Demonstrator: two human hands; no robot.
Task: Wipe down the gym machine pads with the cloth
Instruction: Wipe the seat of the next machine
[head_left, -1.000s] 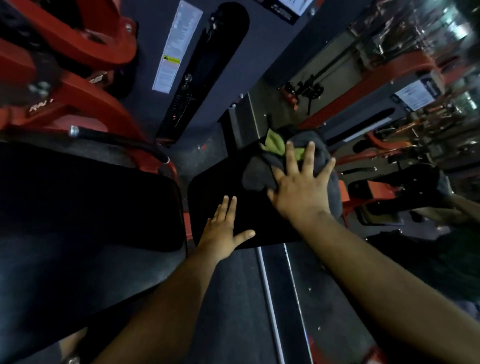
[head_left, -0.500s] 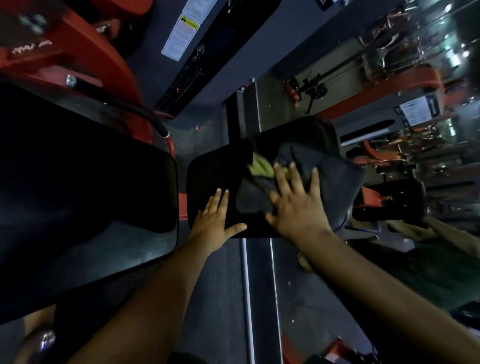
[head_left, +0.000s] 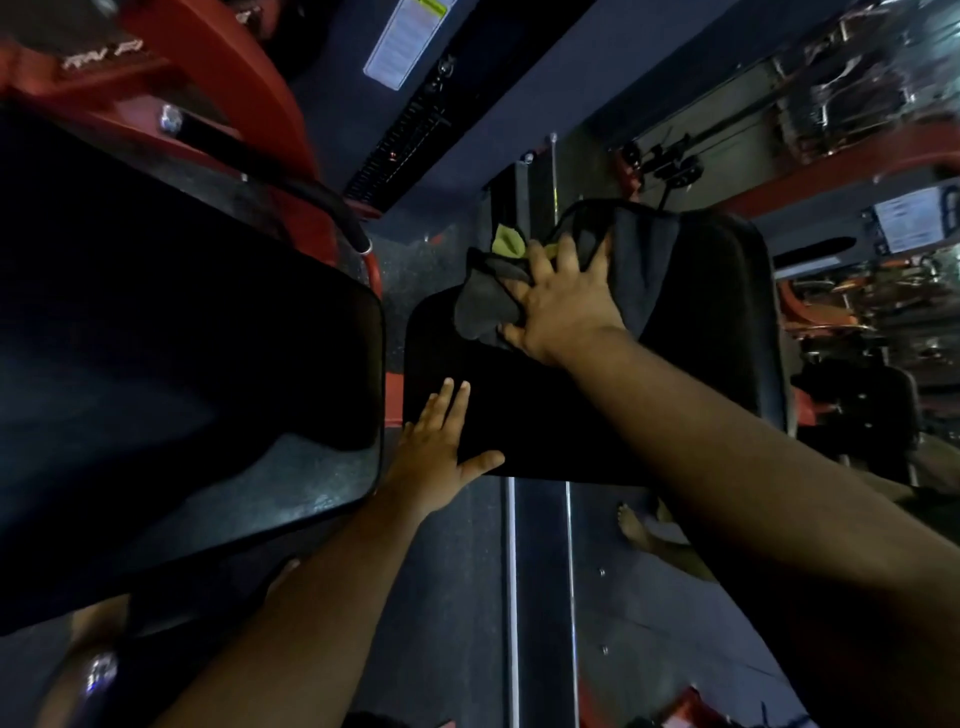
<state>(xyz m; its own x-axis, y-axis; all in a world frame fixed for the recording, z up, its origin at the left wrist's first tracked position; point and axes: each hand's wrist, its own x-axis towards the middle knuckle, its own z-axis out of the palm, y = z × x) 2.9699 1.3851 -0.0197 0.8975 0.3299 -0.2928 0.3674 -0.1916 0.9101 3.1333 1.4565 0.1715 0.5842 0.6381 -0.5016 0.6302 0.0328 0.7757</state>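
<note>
Right hand: the right hand (head_left: 563, 306) is laid flat on the cloth (head_left: 618, 270), fingers (head_left: 569, 257) spread and straight, so that the cloth is pressed rather than gripped.
Left hand: the left hand (head_left: 434, 447) is rested on the near left corner of the small pad (head_left: 571, 415), fingers released and extended, thumb stretched along the pad's near edge; nothing is held.
Cloth: a dark grey cloth is spread over the far part of the small pad, beneath the right palm; a crumpled grey fold is seen to the left of the hand, and a yellow-green patch (head_left: 508, 244) is shown at its far left corner.
Small pad: a black upholstered pad is seen at centre, partly covered by the cloth and crossed by the right forearm.
Large pad: a larger black pad (head_left: 171, 374) is placed to the left, apart from the small pad, with a narrow gap between them; dull sheen is seen on its near corner.
Frame: red machine frame (head_left: 234, 88) is seen above the large pad, with a black handle bar (head_left: 306, 200) running across it.
Housing: a dark weight-stack housing is seen at top centre, carrying a white label (head_left: 405, 41).
Floor: dark speckled floor (head_left: 441, 597) is visible below the pads, crossed by two thin metal rails (head_left: 511, 597).
Background: further red machines are seen at right, blurred.
</note>
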